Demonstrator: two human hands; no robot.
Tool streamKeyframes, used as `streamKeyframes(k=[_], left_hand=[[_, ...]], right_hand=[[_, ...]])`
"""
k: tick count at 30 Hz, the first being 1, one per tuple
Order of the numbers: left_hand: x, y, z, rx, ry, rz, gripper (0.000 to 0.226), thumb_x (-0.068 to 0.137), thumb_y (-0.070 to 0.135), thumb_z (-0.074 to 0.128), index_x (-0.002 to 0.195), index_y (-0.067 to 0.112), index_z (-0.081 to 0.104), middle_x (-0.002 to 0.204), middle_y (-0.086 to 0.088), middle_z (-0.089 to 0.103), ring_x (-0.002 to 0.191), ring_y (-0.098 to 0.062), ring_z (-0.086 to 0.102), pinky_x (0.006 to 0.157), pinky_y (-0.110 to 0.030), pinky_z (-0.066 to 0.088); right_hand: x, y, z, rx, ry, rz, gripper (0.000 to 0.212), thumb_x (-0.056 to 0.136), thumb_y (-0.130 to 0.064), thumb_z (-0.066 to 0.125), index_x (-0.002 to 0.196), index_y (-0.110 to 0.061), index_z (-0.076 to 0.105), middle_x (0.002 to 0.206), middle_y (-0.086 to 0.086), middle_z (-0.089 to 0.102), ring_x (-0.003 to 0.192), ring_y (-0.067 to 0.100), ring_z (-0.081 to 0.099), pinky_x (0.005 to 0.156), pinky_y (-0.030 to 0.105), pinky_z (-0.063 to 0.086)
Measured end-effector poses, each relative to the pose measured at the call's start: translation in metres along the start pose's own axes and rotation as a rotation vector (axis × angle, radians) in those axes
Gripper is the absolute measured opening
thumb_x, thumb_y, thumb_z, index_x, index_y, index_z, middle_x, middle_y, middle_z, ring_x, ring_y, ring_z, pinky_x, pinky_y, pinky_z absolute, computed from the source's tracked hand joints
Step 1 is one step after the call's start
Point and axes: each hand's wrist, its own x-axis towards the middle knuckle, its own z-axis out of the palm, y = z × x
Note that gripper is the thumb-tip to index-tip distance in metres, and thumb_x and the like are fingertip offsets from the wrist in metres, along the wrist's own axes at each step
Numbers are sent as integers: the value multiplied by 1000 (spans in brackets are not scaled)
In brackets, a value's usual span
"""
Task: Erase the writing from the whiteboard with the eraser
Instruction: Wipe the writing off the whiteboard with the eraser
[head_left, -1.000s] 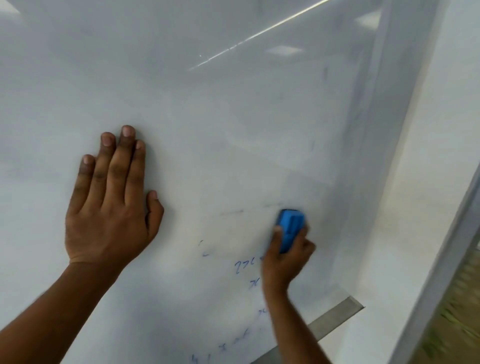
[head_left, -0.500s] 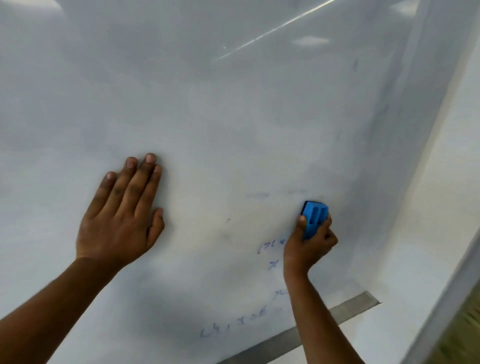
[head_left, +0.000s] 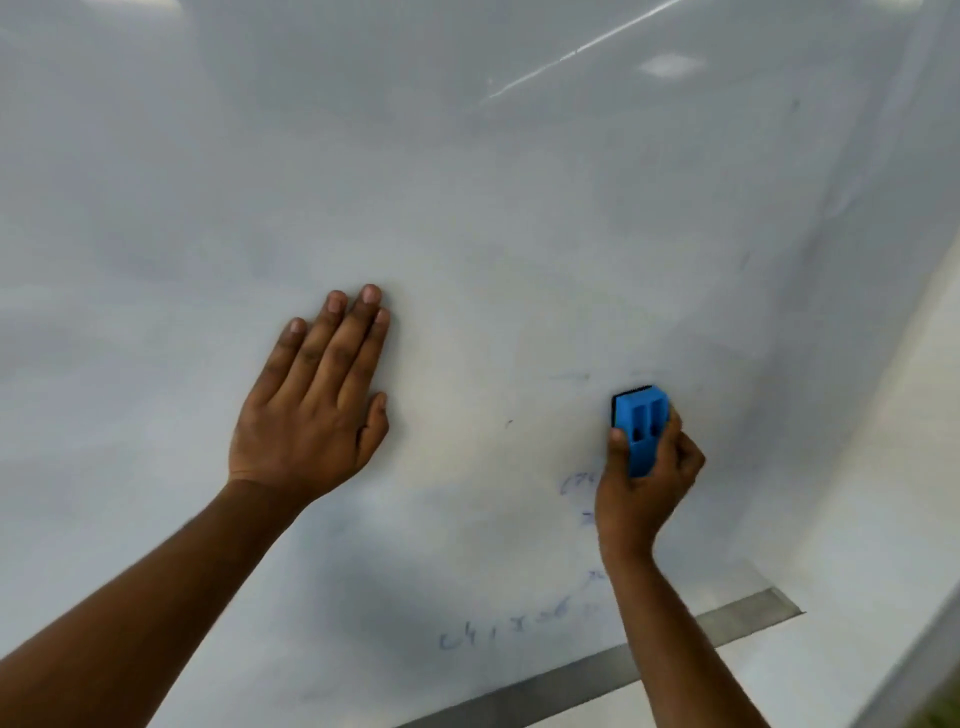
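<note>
We are most of the way: the whiteboard (head_left: 519, 208) looks wiped above, while faint blue writing (head_left: 506, 631) remains low; our right hand (head_left: 644, 483) grips the eraser (head_left: 641, 426) against it, left hand (head_left: 311, 405) pressed flat

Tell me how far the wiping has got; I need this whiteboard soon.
Mostly done: the glossy white whiteboard is wiped across its upper area. In hand: the right hand grips the blue plastic eraser against it, the left hand pressing flat. Left: faint blue writing near the bottom edge.
</note>
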Motion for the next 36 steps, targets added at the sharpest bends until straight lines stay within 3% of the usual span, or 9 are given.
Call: streamKeyframes(k=[2,4,11,14,18,21,27,34,36], left_hand=[[0,0,0,4,0,-6,71,110,35,38,172,5,22,182,-9,12,168,-26,14,137,-43,12],[-2,0,-1,-6,-1,-8,70,110,34,38,172,5,22,182,-9,12,168,-26,14,137,-43,12],[1,-2,-8,-63,-37,-20,69,112,34,40,172,6,21,181,-8,15,169,-24,12,137,-42,12],[3,4,-14,-135,-87,-60,70,111,31,41,173,6,19,182,-8,12,169,-23,6,138,-43,7],[10,15,-15,-145,-121,-91,78,105,22,47,172,3,14,181,-11,10,169,-21,-1,138,-42,4],[30,39,-7,-165,-96,-39,77,102,21,49,171,2,20,180,-10,9,169,-19,-3,138,-39,2],[44,79,14,-139,-48,-53,76,103,26,44,171,1,19,181,-11,8,169,-24,3,138,-42,6],[41,80,21,-101,-9,-38,74,105,27,39,172,3,18,182,-10,9,169,-26,10,138,-42,6],[41,81,20,-91,-11,-44,75,104,26,39,172,2,18,182,-11,9,169,-27,11,138,-43,7]], right_hand=[[2,-26,17,43,77,78,62,93,-19,75,147,-3,49,128,25,47,118,38,51,97,55,53],[-30,-56,39,16,45,-115,61,93,-26,73,146,-6,51,128,19,50,116,30,50,99,43,50],[-94,-5,8,-193,-527,-827,58,101,-30,58,155,-35,37,133,4,49,121,27,51,103,47,49],[-34,46,-20,-141,-315,-391,64,93,-13,73,150,-19,45,135,14,44,123,32,52,102,48,53],[56,66,-35,-59,40,359,64,96,-20,70,153,-12,42,135,25,41,122,44,53,104,48,51],[15,37,-20,-74,65,266,66,95,-20,72,152,-6,43,131,25,44,119,41,54,99,42,52],[-115,21,-8,7,-366,-179,54,95,-31,69,143,-12,56,136,-5,40,128,12,48,110,18,42],[52,120,-55,-26,43,330,47,92,-13,74,136,-10,58,125,29,54,113,47,58,99,61,52],[57,128,-61,-9,165,474,45,91,-18,74,134,-14,60,126,31,56,114,47,58,99,62,51]])
